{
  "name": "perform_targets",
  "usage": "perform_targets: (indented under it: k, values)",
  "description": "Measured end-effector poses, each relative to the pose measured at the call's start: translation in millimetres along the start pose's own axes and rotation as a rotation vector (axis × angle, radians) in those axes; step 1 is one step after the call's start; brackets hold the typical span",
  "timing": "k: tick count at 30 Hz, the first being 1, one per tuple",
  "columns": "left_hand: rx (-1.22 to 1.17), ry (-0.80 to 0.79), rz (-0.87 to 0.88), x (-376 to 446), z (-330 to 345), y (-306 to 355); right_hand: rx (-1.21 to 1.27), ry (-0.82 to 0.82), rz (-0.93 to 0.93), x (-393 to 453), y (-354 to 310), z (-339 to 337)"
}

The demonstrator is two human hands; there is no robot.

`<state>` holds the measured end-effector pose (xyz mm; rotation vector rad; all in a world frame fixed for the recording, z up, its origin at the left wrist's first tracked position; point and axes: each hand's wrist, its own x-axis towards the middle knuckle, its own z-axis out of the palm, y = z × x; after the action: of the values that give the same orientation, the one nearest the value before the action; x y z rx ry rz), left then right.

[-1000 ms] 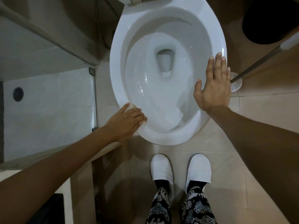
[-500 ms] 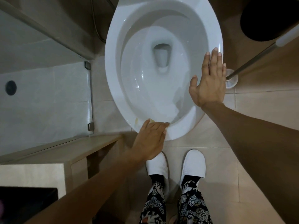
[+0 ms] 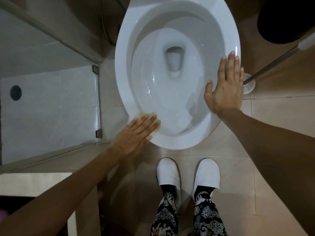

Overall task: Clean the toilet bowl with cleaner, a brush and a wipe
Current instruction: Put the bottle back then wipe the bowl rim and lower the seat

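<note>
Bowl: the white toilet bowl fills the far middle of the view, with the seat up out of sight; clear water lies in the bottom around the drain hole.
Wipe: a small yellowish wipe lies on the near-left part of the rim, mostly covered by the left hand.
Left hand: the left hand lies flat on the wipe, palm down; the fingers are straight and close together and press the wipe on the rim. Their tips reach over the inner edge of the rim.
Right hand: the right hand rests flat on the right side of the rim; its fingers are straight and held together, the thumb spread toward the inside of the bowl. It holds nothing.
Brush: the brush stands in its white holder on the floor just right of the bowl, touching neither hand; the metal handle leans to the far right.
Floor: beige tiles; two white slippers stand near the front of the bowl.
Left side: a glass shower door and a white tray with a dark drain.
Far right: a dark round thing; I cannot tell what it is.
</note>
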<state>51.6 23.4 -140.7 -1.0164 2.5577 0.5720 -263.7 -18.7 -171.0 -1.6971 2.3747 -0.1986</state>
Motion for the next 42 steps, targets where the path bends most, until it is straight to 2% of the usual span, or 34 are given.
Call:
perform_targets:
  k: [5,10,13,19,27,34,42]
  values:
    - [-0.144,0.058,-0.226,7,-3,-3,-0.006,-0.003,0.001,0,-1,-1]
    - [-0.228,0.056,-0.2,-3,13,45,-0.002,-0.002,0.004,1,-1,-1]
    - [-0.263,0.073,-0.226,-5,14,49,0.004,-0.005,0.004,1,-2,0]
    - [-0.294,0.216,-0.392,18,7,4,0.005,-0.006,0.006,1,0,1]
    - [-0.273,0.309,-0.372,67,-33,-74,0.007,-0.006,0.016,1,1,3]
    - [-0.226,0.29,-0.395,118,-65,-121,0.009,0.008,0.023,1,0,3]
    - [-0.144,0.285,-0.394,133,-78,-132,-0.021,0.008,0.023,1,1,5]
